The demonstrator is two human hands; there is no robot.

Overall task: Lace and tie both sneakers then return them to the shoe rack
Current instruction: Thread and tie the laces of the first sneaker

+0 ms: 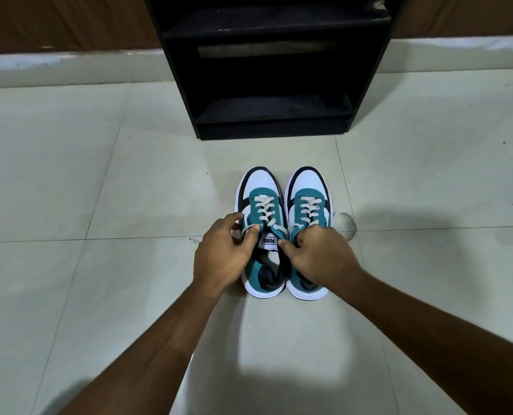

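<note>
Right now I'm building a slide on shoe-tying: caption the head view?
Both hands, left hand and right hand, work at the left sneaker beside the right sneaker, before a black shoe rack.

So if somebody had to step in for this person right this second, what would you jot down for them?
Left hand: fingers pinched at the top of the left sneaker, by its tongue; what they grip is hidden.
Right hand: closed on the collars where the left and right sneaker meet.
Both sneakers stand side by side on the floor, toes toward the black shoe rack.
Done: laces crisscross both shoes.
Left: no bow shows on either; tie both, then shelve them.
</note>
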